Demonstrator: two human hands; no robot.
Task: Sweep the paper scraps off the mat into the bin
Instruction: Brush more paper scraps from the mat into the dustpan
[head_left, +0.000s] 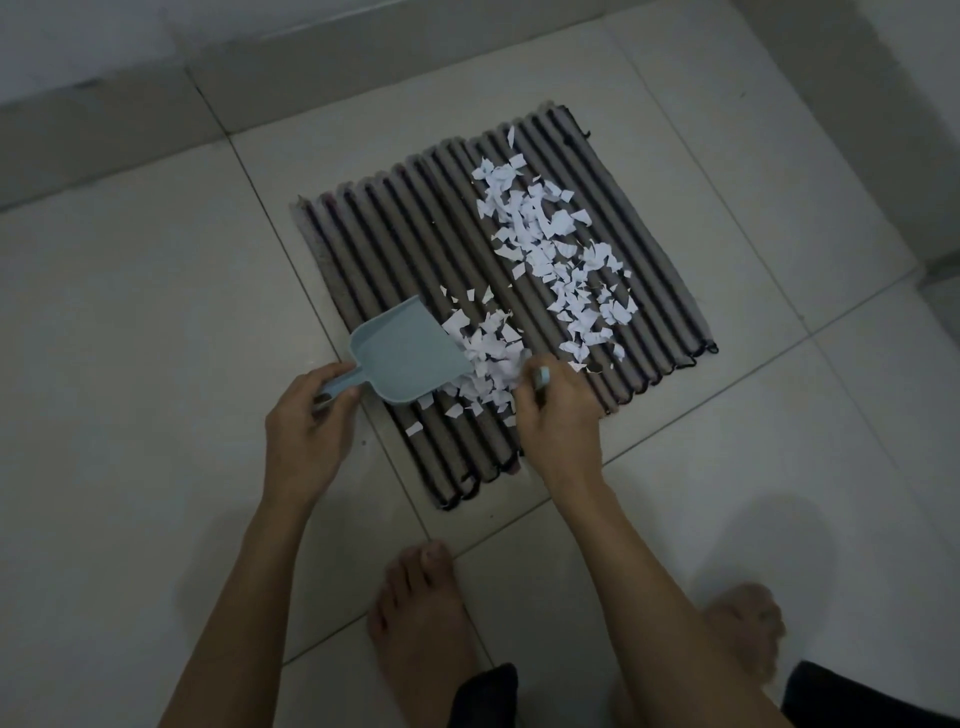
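A ribbed grey-and-black mat (395, 244) lies on the tiled floor. White paper scraps (550, 244) are strewn in a band down its right half, and a smaller heap of scraps (488, 358) sits at its near edge. My left hand (306, 415) grips the handle of a pale blue dustpan (405, 353), whose mouth faces the heap. My right hand (556, 410) is closed around a small brush (541, 375); only its pale blue tip shows, right beside the heap. No bin is in view.
My bare feet (415, 613) stand on the pale floor tiles (130, 312) just in front of the mat. A wall base (104, 114) runs along the far side and another along the right.
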